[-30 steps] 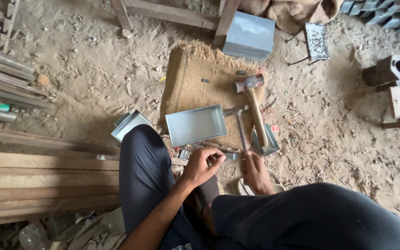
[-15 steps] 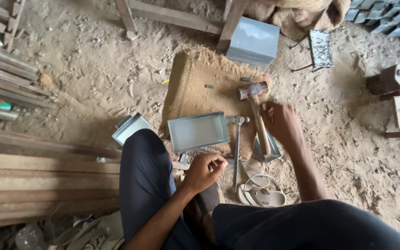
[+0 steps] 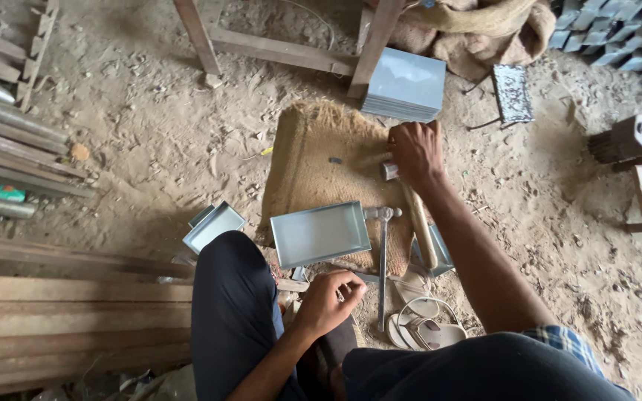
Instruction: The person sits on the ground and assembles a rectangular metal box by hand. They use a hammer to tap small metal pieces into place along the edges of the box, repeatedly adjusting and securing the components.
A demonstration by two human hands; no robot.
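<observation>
My right hand reaches forward over the burlap mat, its fingers bent down over the head end of a wooden-handled hammer. Whether it grips the hammer is hidden by the knuckles. My left hand hovers above my knee with curled fingers, just in front of a shallow grey metal tray. I see nothing in that hand. A thin metal T-shaped tool lies between the tray and the hammer handle.
A stack of grey metal sheets sits beyond the mat by a wooden frame leg. A smaller tray lies left of my knee. Planks and pipes line the left. Sandals lie near my legs.
My right hand has moved forward from near my knee, along the hammer handle, to the hammer's head. My left hand has stayed in about the same place by the tray.
</observation>
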